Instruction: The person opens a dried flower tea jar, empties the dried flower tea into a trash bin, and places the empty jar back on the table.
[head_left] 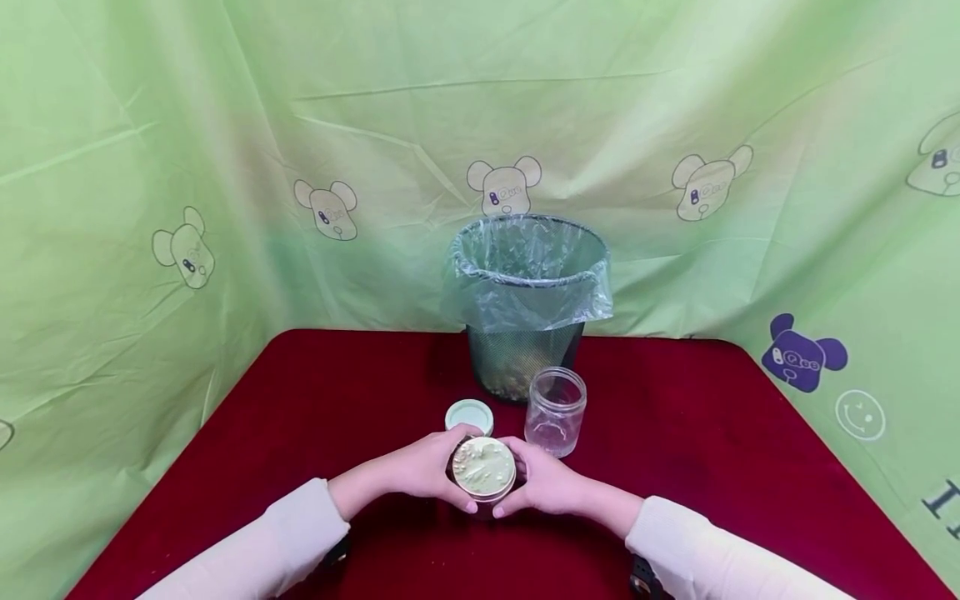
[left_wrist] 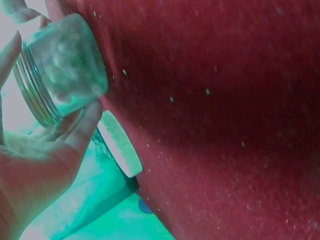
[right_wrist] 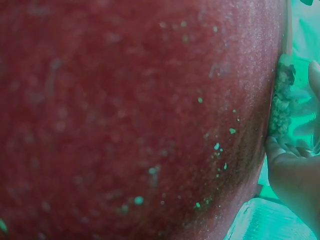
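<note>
A clear jar point(head_left: 483, 471) stands between the two hands in the head view, a pale, lumpy surface showing at its round top. My left hand point(head_left: 427, 468) curves round its left side. From the right, my right hand point(head_left: 553, 482) grips it too, the thumbs nearly meeting at the front. In the left wrist view, the jar point(left_wrist: 75, 65) has a ridged neck and pale lumps inside. Pale clumps also show through the jar point(right_wrist: 281, 112) in the right wrist view, beside the right hand point(right_wrist: 295, 177). A white round lid point(head_left: 469, 414) lies just behind the left hand.
A second clear jar point(head_left: 556, 414), without a lid, stands behind the right hand. Farther back is a mesh waste bin point(head_left: 525, 346) lined with a clear plastic bag. Small pale crumbs point(right_wrist: 217, 146) are scattered on the red tablecloth point(head_left: 315, 417). A green printed curtain point(head_left: 405, 167) surrounds the table.
</note>
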